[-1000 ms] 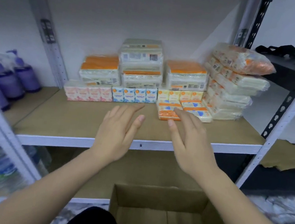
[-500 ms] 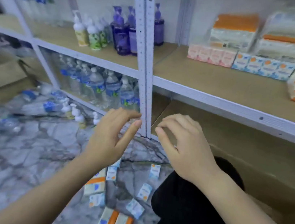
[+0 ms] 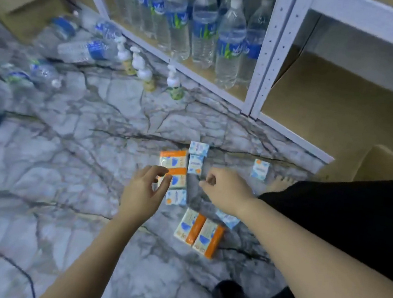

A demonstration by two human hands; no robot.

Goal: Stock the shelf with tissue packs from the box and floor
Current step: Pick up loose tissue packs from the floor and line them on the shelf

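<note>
From the head view, loose tissue packs (image 3: 175, 168) are seen scattered on the marble floor (image 3: 59, 180) just before the shelf's bottom rail (image 3: 293, 134), probably awaiting stocking. The left hand (image 3: 144, 192) and right hand (image 3: 225, 190) are held just above them, fingers curled but gripping nothing. Printing on the packs is blurred and cannot be read.

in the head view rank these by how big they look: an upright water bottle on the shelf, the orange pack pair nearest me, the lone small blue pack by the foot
1. Upright water bottle, clearly largest.
2. Orange pack pair; it lies nearer the camera, so real size is unsure.
3. Lone small blue pack, smallest.
</note>
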